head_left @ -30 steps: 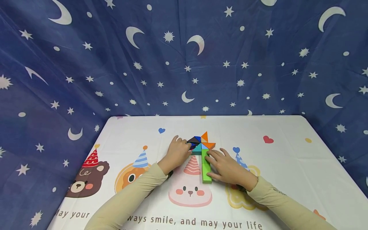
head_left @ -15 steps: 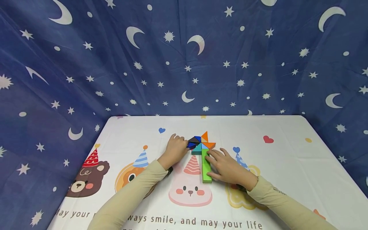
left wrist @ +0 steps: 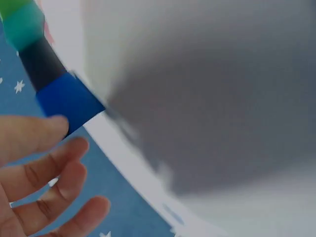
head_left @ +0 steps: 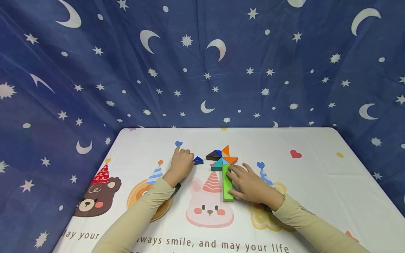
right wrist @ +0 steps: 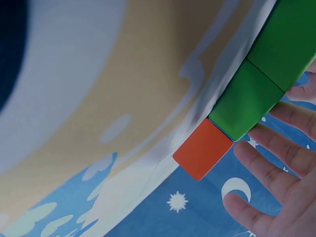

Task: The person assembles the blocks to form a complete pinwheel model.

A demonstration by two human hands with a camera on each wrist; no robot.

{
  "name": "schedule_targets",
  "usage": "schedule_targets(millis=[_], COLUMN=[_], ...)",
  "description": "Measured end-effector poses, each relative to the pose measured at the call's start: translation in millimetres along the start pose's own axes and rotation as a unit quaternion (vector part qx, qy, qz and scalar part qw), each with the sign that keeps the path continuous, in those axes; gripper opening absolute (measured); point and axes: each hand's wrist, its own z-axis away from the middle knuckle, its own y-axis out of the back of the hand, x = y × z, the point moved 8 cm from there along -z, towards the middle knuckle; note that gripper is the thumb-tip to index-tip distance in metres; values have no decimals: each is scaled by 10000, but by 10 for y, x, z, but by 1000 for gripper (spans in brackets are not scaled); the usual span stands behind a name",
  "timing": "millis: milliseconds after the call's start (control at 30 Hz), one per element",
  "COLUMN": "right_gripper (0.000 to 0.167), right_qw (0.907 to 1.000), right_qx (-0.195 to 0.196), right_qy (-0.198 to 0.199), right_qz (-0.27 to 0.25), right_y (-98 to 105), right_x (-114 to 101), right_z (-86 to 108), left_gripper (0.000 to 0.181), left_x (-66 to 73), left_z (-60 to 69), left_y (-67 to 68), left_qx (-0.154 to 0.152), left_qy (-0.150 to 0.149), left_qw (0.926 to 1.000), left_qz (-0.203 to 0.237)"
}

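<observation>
My left hand (head_left: 181, 163) pinches a blue triangular block (head_left: 198, 160) between thumb and fingers, apart from the group of blocks. In the left wrist view, the thumb (left wrist: 34, 133) overlaps the corner of this blue block (left wrist: 69, 103). Two green blocks (head_left: 227, 189) lie end to end, and the fingertips of my right hand (head_left: 253, 184) rest along their right side. Above them, a pinwheel shape is made of orange (head_left: 232, 160), teal (head_left: 217, 164), dark brown (head_left: 213, 155) and blue (head_left: 218, 153) triangles.
A white cloth printed with cartoon animals covers the table (head_left: 269, 140). Behind it and at the sides hangs a dark blue curtain (head_left: 240, 98) with moons and stars.
My left hand has moved left, drawing the blue triangular block away from the pinwheel shape and leaving a gap at its left side. The right hand stays in place against the green blocks.
</observation>
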Motion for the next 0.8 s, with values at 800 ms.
schedule_targets(millis=[800], right_gripper=[59], right_qw=[9999], right_qx=[7], right_qy=[30], right_qz=[106], right_y=[-12], right_x=[6], right_z=[2], left_gripper=[28], left_x=[707], left_z=[27], left_y=[66], left_qx=[-263], left_qy=[-903], left_qw=[9953], left_qz=[229])
